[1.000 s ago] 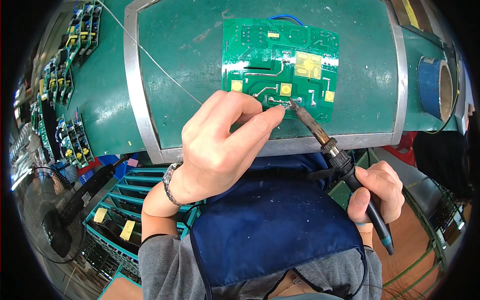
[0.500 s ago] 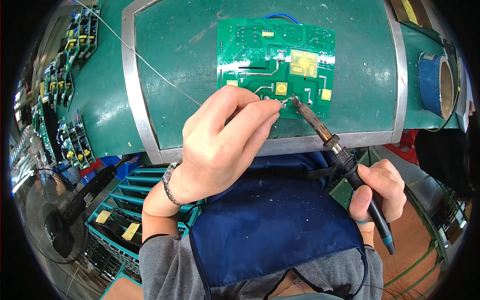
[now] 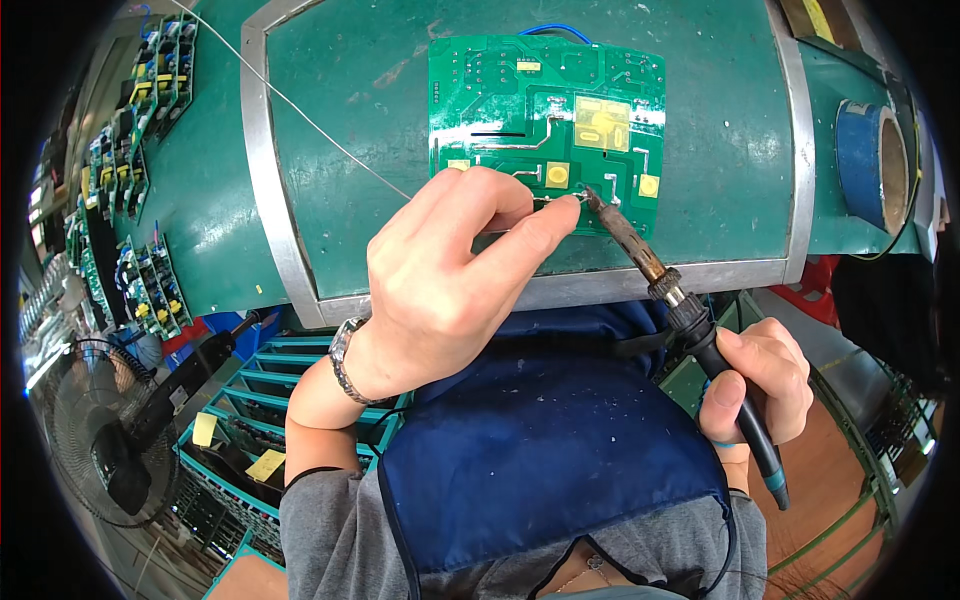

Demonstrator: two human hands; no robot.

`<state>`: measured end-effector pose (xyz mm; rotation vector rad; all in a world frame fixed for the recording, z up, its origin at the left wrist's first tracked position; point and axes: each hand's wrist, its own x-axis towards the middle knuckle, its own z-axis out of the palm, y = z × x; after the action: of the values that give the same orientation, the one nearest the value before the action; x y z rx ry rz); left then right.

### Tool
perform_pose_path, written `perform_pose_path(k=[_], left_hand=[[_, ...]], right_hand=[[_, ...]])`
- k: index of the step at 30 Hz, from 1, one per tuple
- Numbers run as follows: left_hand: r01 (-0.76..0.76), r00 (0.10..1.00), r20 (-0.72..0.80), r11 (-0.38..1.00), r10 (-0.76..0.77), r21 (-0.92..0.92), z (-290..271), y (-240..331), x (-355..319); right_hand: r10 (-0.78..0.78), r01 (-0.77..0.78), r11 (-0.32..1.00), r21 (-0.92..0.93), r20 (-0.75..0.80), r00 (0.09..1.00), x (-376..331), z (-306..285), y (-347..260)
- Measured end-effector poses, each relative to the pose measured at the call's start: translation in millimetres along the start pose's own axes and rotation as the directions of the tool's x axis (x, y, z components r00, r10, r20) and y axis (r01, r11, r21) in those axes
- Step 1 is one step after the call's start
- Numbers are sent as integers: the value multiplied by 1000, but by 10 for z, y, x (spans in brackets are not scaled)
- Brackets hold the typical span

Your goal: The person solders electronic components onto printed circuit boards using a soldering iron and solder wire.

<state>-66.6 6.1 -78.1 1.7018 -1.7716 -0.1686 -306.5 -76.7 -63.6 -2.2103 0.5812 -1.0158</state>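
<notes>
A green circuit board [image 3: 500, 85] lies on the worktop, its soldered side up, with yellow patches on it. My left hand [image 3: 440, 265] is above its near edge, thumb and forefinger pinched on thin solder wire [image 3: 325, 138], which trails off to the upper left. My right hand [image 3: 765, 385] grips the black handle of a soldering iron [image 3: 690, 318]. The iron's dark tip meets the board near its near edge, right beside my left fingertips. The short end of wire between fingers and tip is partly hidden.
A metal-edged green worktop [image 3: 360, 50] holds the board. Populated boards [image 3: 150, 285] stand along the left side. A blue tape roll [image 3: 868, 170] sits at the right. Lower left are a fan [image 3: 105, 430] and a turquoise rack [image 3: 270, 385]. A blue apron [image 3: 560, 430] covers my lap.
The board has shifted slightly left. My left fingertips have moved a little right, closer to the iron's tip. My right hand and the iron have hardly moved.
</notes>
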Motion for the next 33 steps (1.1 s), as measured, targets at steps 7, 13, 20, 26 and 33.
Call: perform_pose_path(k=[7,13,20,26,33], left_hand=[[140,989,59,987,-135,-81,-242,33,65],[93,896,440,945,58,-313,-194,241,-153],[280,960,104,918,-261,-280,-93,196,30],[291,954,-20,937,-300,-194,61,148,40],[263,962,-40,954,-271,-142,104,135,66]], right_hand=[[-11,10,1000,-10,-124,992,-72,-33,46],[73,-79,996,-42,-126,989,-113,-133,23],[96,-104,993,-55,-137,986,-112,-130,52],[53,-53,999,6,-37,998,-21,-71,87],[27,-27,1000,-2,-39,999,11,-37,102]])
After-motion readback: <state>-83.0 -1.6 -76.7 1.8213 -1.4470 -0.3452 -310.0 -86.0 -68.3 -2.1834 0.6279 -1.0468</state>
